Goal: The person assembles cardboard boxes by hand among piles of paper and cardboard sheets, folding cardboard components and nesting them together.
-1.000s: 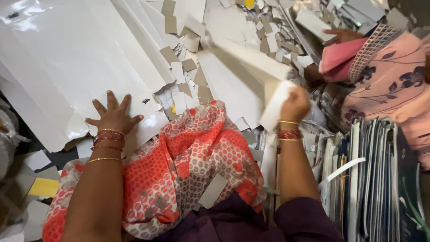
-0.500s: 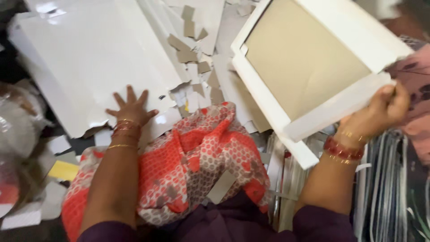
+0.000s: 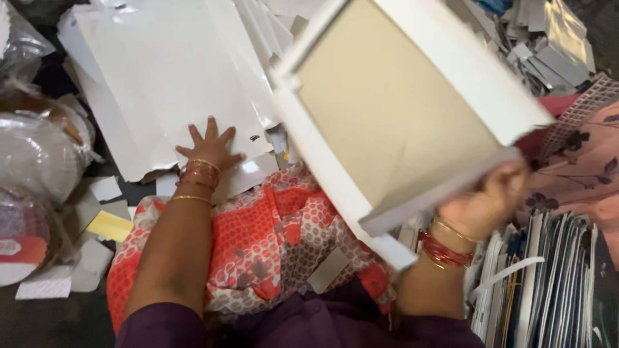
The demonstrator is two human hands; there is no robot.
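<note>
My right hand [image 3: 485,201] grips the lower right edge of a shallow white cardboard box lid [image 3: 393,109] with a tan inside, held up and tilted toward me. My left hand [image 3: 210,147] lies flat, fingers spread, on a large white card sheet [image 3: 167,77] on the floor. Both wrists wear red and gold bangles. A red and white patterned cloth [image 3: 264,245] covers my knee between the two arms.
Clear plastic bags [image 3: 39,148] of stock sit at the left, with a yellow slip [image 3: 109,225] and card offcuts beside them. A stack of upright flat cards [image 3: 548,283] stands at the right. Another person in pink floral cloth [image 3: 580,161] sits at the far right.
My right hand has lifted the box lid up from the floor pile and brought it closer to me. My left hand stays pressed on the white sheet.
</note>
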